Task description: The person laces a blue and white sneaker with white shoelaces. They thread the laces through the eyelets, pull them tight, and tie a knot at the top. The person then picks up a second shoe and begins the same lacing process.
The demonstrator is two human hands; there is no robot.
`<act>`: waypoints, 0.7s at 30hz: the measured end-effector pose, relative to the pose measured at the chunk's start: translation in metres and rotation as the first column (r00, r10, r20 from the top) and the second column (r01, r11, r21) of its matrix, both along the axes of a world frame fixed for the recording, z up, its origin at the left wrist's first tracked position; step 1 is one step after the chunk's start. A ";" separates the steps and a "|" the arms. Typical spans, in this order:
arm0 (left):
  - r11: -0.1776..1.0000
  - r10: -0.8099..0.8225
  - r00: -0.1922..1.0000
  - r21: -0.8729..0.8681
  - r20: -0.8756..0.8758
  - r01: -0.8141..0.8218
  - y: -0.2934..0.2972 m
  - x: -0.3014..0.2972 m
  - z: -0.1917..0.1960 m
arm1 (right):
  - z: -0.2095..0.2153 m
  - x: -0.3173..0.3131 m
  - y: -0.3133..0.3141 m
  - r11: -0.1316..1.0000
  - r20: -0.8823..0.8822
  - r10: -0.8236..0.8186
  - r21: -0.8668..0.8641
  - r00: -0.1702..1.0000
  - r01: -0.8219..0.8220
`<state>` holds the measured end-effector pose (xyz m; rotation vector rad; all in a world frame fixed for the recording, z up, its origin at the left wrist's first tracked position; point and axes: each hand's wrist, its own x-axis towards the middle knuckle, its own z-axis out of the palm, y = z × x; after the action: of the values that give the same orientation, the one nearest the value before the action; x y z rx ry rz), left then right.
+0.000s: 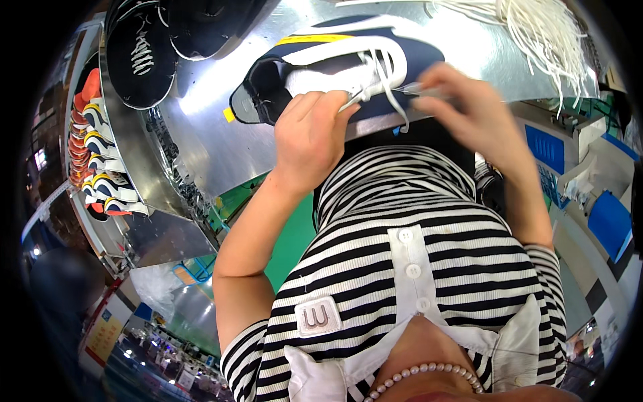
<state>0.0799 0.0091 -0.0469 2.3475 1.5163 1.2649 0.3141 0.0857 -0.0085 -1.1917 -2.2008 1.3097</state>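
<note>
A navy, white and yellow shoe upper (341, 50) lies on its side on the metal worktop in front of me, its dark collar lining toward the left. White shoelace (383, 72) is partly threaded through its eyelets, and a loose length hangs over the worktop's near edge. My left hand (311, 130) is closed at the near side of the opening, pinching the lace between thumb and forefinger. Just right of the eyelets, my right hand (469, 110) is bent with thumb and fingers brought together. Motion blurs its fingertips, so the thin thing at them cannot be made out.
A bundle of loose white laces (546, 40) lies at the far right of the metal worktop (231, 151). Black shoes (140, 57) stand at the far left. Beyond them, a rack holds a row of shoe uppers (100, 161). Blue-and-white bins (609, 224) are at the right.
</note>
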 end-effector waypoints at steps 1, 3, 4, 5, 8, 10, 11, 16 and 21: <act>1.000 -0.007 1.000 0.021 -0.016 0.007 -0.001 -0.003 0.000 | 0.014 0.011 0.007 0.988 0.196 -0.130 -0.058 0.972 0.144; 0.997 -0.062 0.998 0.049 -0.034 0.064 0.001 -0.001 0.001 | 0.019 0.010 0.019 0.960 -0.165 -0.186 0.179 0.968 0.215; 0.997 -0.071 0.996 0.033 -0.046 0.072 0.000 -0.001 0.000 | 0.022 0.000 0.017 0.975 -0.254 -0.062 0.194 0.965 0.113; 0.994 -0.105 0.992 0.020 -0.068 0.107 0.003 -0.001 0.001 | 0.031 -0.018 0.014 0.989 -0.322 0.052 0.145 0.945 -0.005; 0.986 -0.166 0.979 0.006 -0.119 0.168 0.003 -0.004 0.004 | 0.032 -0.049 0.020 0.902 0.004 0.279 0.342 0.960 -0.263; 0.983 -0.184 0.976 0.001 -0.117 0.185 0.003 -0.006 0.006 | 0.013 -0.055 0.030 0.868 0.114 0.337 0.346 0.934 -0.356; 0.982 -0.187 0.976 -0.004 -0.112 0.188 0.002 -0.007 0.005 | 0.007 -0.055 0.032 0.882 0.069 0.352 0.310 0.934 -0.355; 0.978 -0.208 0.976 -0.048 -0.066 0.205 0.006 -0.007 0.003 | -0.006 -0.055 0.029 0.966 -0.109 0.250 0.101 0.962 -0.239; 0.969 -0.203 0.979 -0.149 -0.010 0.200 0.005 -0.006 0.011 | 0.038 -0.053 0.056 0.989 -0.644 -0.141 -0.130 0.752 0.073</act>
<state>0.0737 0.0145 -0.0362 2.3585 1.2887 1.0444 0.2612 0.1419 0.0298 -0.7069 -1.5496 1.5058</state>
